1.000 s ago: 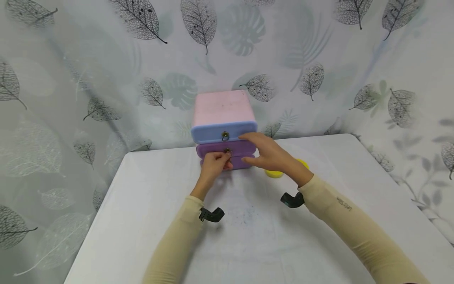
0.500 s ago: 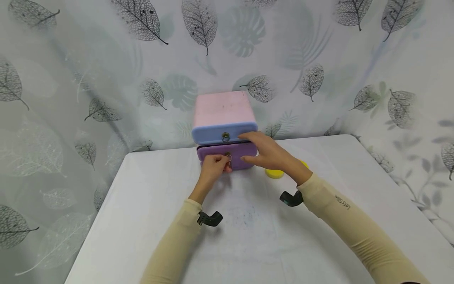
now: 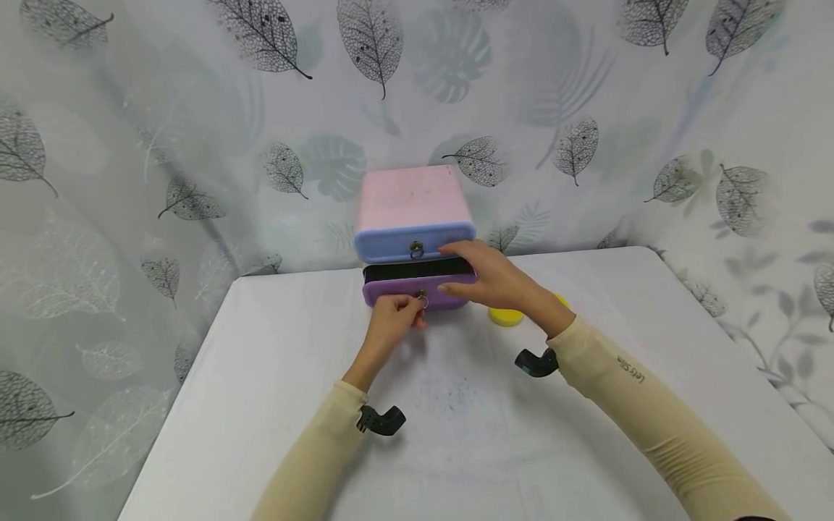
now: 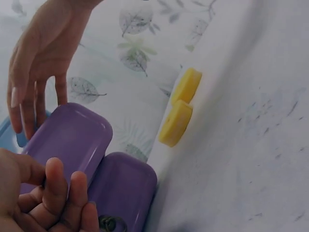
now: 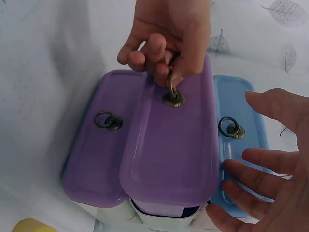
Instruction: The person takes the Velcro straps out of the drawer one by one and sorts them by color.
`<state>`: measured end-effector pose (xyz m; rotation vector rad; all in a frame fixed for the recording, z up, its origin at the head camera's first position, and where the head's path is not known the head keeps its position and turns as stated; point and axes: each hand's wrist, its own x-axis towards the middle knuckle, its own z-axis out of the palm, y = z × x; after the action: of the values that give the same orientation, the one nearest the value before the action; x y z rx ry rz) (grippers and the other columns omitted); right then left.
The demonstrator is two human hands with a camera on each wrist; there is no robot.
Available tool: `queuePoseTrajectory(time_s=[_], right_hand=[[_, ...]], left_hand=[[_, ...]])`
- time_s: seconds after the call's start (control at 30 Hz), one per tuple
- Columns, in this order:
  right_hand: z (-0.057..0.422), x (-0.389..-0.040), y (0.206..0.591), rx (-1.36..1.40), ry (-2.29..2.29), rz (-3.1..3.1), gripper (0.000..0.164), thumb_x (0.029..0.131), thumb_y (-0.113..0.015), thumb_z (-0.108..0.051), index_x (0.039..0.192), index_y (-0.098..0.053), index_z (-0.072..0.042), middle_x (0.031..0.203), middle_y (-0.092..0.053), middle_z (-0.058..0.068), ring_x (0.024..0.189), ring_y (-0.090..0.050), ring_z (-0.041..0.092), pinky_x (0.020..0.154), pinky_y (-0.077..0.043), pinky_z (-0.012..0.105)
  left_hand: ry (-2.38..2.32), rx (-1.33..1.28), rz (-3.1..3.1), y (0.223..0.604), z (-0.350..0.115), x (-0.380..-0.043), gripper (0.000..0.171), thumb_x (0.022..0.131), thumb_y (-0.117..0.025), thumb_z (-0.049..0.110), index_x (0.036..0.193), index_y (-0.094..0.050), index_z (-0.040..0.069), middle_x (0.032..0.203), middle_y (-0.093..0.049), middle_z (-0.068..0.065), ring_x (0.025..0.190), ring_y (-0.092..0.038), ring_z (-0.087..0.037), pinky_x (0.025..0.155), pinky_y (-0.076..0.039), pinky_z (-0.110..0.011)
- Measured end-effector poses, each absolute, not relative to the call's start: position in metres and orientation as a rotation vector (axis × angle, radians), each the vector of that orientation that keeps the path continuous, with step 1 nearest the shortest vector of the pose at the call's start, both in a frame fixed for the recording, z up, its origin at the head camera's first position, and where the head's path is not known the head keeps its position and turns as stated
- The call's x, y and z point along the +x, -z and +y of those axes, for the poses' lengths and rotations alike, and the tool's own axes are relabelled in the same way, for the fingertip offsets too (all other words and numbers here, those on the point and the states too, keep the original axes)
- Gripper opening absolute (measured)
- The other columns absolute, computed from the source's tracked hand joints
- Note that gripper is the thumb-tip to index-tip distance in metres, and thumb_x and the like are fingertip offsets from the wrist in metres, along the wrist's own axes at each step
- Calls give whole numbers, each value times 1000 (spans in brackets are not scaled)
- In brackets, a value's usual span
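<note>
Below the blue drawer [image 3: 384, 247], the left hand [image 3: 389, 318] pinches the ring [image 5: 171, 87] of a partly open purple drawer [image 5: 169, 150], the right hand [image 3: 493, 275], fingers loosely spread, is at the blue drawer's right end, and two yellow pieces [image 4: 175, 124] lie lower right of the blue drawer.

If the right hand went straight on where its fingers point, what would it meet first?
Most likely the blue drawer: the right hand points at its front in the head view. Whether it already touches is unclear; the open purple drawer sits just below.
</note>
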<state>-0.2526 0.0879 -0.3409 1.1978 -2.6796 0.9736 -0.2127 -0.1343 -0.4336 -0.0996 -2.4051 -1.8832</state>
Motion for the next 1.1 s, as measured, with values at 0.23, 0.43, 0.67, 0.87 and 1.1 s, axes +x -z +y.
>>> queuePoseTrajectory(time_s=[0.23, 0.43, 0.67, 0.87, 1.1], right_hand=[[89, -252, 341, 1198, -995, -2694, 69, 93, -79, -29, 148, -51, 2, 146, -55, 19, 132, -51, 37, 110, -37, 53], [90, -253, 341, 1207, -1014, -2698, 66, 96, -75, -29, 149, -51, 1, 146, -56, 17, 135, -50, 33, 112, -36, 51], [92, -254, 341, 1236, -1003, -2684, 57, 100, -71, -20, 148, -51, 3, 145, -57, 19, 134, -51, 35, 109, -39, 52], [91, -256, 342, 1253, -990, -2685, 58, 97, -75, -17, 146, -53, 4, 142, -59, 21, 131, -53, 38, 108, -40, 53], [87, -260, 345, 1310, -961, -2713, 60, 92, -79, -15, 143, -54, 7, 139, -59, 22, 129, -55, 38, 108, -41, 52]], left_hand=[[1889, -117, -2412, 436, -135, -200, 29, 102, -65, 16, 78, -73, 1, 64, -66, -6, 64, -64, -17, 69, -52, -30], [1906, -109, -2420, 437, -136, -191, 29, 102, -65, 17, 79, -73, 2, 66, -66, -7, 65, -65, -19, 70, -53, -31], [1922, -120, -2423, 439, -136, -181, 30, 102, -66, 17, 76, -71, 3, 64, -66, -8, 66, -65, -21, 71, -52, -34], [1949, -113, -2412, 441, -135, -172, 30, 102, -66, 15, 75, -71, 2, 64, -66, -8, 65, -66, -21, 71, -52, -33], [1961, -111, -2414, 442, -134, -164, 29, 101, -66, 13, 74, -71, 2, 64, -66, -8, 65, -66, -20, 72, -52, -35]])
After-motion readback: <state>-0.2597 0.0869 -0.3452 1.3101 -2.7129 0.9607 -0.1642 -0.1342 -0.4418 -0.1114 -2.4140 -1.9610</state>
